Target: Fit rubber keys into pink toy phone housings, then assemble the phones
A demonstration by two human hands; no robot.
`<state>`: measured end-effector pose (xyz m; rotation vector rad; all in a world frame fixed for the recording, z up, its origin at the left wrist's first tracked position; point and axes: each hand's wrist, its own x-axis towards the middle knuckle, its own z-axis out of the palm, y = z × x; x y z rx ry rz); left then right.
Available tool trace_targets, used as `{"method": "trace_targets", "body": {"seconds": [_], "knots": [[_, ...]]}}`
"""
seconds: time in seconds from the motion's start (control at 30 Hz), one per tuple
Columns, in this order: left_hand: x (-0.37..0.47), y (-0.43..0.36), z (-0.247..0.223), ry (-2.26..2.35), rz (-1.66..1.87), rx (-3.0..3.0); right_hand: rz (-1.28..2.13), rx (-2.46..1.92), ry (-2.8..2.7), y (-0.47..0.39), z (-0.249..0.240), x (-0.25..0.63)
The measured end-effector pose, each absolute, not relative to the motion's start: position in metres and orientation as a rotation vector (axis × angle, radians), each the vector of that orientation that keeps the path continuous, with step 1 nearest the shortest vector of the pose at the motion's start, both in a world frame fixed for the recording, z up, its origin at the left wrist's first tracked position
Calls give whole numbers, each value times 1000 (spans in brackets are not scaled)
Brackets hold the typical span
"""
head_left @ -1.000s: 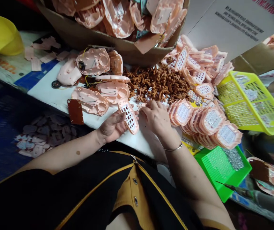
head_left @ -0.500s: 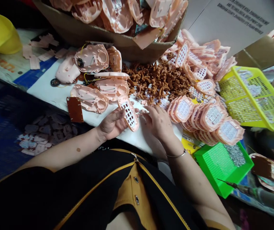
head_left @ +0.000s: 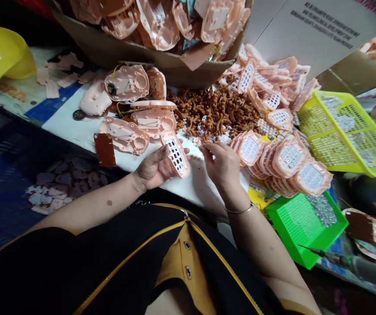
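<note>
My left hand (head_left: pixel 155 168) is closed on a pink plastic keypad cover (head_left: pixel 176 158), a panel with rows of oval holes in a white face, held tilted above the white table sheet. My right hand (head_left: pixel 222 168) hovers to the right of it, thumb and fingertips pinched together; whatever lies between them is too small to make out. Just beyond the fingers, small pinkish bits (head_left: pixel 196 140) lie on the sheet beside a heap of brown moulded parts (head_left: pixel 217 109). To the right of this hand lean stacked pink covers with pale button pads (head_left: pixel 250 148).
A cardboard box (head_left: pixel 142 54) full of pink shells stands at the back. Pink half-shells (head_left: pixel 124 134) with wires lie left. At right are a yellow basket (head_left: pixel 345 131), a green basket (head_left: pixel 286 232) of screws and an electric screwdriver (head_left: pixel 355 262). A brown board (head_left: pixel 105 150) overhangs the front edge.
My right hand has drawn slightly away from the small bits, its fingertips now pinched together. My left hand keeps the keypad cover in nearly the same place. The view has shifted slightly.
</note>
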<state>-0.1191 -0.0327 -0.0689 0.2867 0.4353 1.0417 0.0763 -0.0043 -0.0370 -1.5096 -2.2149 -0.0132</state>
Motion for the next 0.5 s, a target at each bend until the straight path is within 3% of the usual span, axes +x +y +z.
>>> {"method": "trace_targets", "body": {"seconds": [0.23,0.5], "knots": [[-120,-33,-70,410,994,268,-15,-1039,-2243,-45,-35,71],[-122,-35,-69,402,924,306,42,-872,-2432,-56,-32,66]]}}
